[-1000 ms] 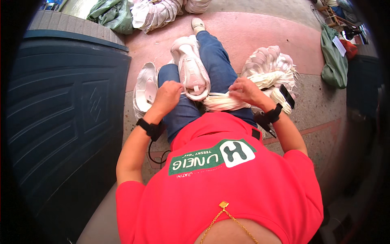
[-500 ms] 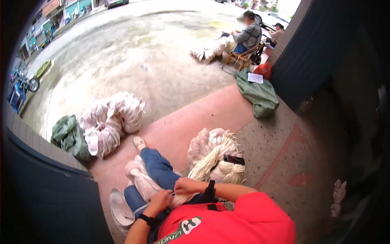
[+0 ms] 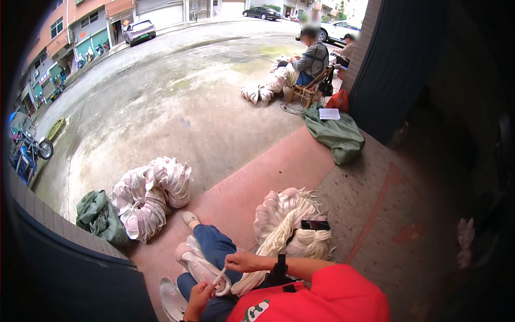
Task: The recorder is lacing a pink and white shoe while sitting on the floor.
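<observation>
Nearest, by the lap, the left hand [image 3: 201, 295] and right hand [image 3: 241, 262] both look closed, pinching a flat pale lace [image 3: 220, 277] drawn in a short slant between them; it probably goes best kept flat, with the tension even and the left fingertips close to the eyelet edge, so the soft material doesn't pucker. Under it, the pinkish-white shoe upper [image 3: 197, 265] lies along the thighs, supple, rounded at the end by the hands. Just beyond the right forearm, a loose, stringy cream lace bundle [image 3: 280, 225] crosses a ribbed coil of nested uppers [image 3: 266, 214], with a hard, glossy phone [image 3: 315, 225] beside it. Farther off sit a second plump coil [image 3: 153, 196] and a slack, creased green sack [image 3: 338, 137].
</observation>
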`<action>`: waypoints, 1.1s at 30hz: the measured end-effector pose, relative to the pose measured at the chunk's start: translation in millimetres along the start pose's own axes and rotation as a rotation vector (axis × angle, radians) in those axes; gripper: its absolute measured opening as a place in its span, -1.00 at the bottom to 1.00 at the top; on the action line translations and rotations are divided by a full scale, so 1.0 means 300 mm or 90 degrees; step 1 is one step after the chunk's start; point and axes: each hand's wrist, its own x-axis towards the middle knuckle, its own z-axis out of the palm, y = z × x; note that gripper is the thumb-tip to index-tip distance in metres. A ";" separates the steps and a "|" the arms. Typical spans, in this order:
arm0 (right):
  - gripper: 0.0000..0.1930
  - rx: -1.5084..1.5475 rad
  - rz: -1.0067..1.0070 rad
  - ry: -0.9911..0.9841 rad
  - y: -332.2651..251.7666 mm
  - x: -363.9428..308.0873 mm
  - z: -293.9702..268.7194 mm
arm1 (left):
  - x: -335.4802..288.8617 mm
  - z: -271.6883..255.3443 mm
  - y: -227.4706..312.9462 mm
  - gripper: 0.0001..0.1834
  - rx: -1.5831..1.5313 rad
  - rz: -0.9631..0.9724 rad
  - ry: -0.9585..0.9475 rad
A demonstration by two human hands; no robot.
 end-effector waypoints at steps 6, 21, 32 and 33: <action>-0.78 -0.109 -0.144 0.050 0.079 0.038 0.072 | 0.022 0.004 -0.040 -0.76 0.156 -0.056 0.062; -0.66 0.265 0.028 -0.251 0.007 0.133 0.277 | 0.035 -0.004 -0.009 -0.83 -0.184 -0.034 0.236; -0.78 0.372 0.233 -0.033 0.154 0.259 0.185 | 0.240 -0.126 -0.103 -0.69 0.602 0.261 0.511; -0.77 0.308 0.218 -0.040 0.155 0.264 0.193 | 0.243 -0.113 -0.108 -0.67 0.606 0.233 0.506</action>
